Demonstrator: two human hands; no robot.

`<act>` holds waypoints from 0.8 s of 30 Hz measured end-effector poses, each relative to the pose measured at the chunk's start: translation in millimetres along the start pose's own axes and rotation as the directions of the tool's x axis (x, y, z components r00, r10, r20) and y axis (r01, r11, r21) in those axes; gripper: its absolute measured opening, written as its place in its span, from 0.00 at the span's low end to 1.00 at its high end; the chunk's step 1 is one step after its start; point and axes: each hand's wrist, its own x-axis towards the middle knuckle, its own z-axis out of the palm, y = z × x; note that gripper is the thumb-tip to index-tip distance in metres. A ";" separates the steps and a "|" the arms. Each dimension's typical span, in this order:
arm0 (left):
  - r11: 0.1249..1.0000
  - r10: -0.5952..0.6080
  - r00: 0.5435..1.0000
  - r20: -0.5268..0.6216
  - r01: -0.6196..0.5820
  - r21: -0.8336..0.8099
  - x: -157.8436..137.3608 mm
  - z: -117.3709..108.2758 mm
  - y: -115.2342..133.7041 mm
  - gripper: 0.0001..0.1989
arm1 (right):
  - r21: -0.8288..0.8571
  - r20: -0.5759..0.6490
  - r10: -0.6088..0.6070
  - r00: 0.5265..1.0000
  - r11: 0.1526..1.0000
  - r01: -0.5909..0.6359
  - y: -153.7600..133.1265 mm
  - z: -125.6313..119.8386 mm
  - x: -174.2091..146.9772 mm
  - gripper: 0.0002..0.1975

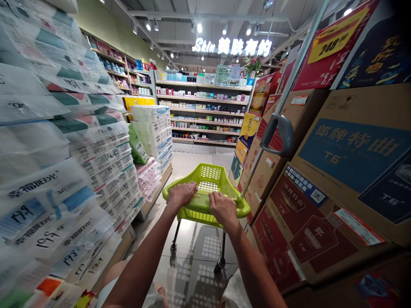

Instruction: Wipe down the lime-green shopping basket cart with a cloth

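Observation:
A lime-green plastic shopping cart [233, 188] on thin legs with casters stands right in front of me, its perforated basket bare inside where I can see it. My left hand [182, 193] is wrapped over the left part of its handle. Further right on the same bar, my right hand [224, 206] has its fingers curled over the top edge. A grey metal pole with a grey loop grip [278, 136] rises from the cart's right side. The undersides of both hands are hidden.
Stacked tissue packs [102, 162] crowd the left side, with white paper-roll packs [150, 128] beyond. Liquor cartons [321, 222] are piled high close on the right. A tiled aisle [195, 158] leads to shelves of skin-care products [205, 109] under a lit sign [233, 45].

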 end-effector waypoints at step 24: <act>0.957 0.266 0.865 -0.426 -0.291 0.007 -36.3 33.0 -37.6 0.25 | -0.240 0.439 0.088 0.894 0.971 0.022 0.0 -29.1 10.8 0.19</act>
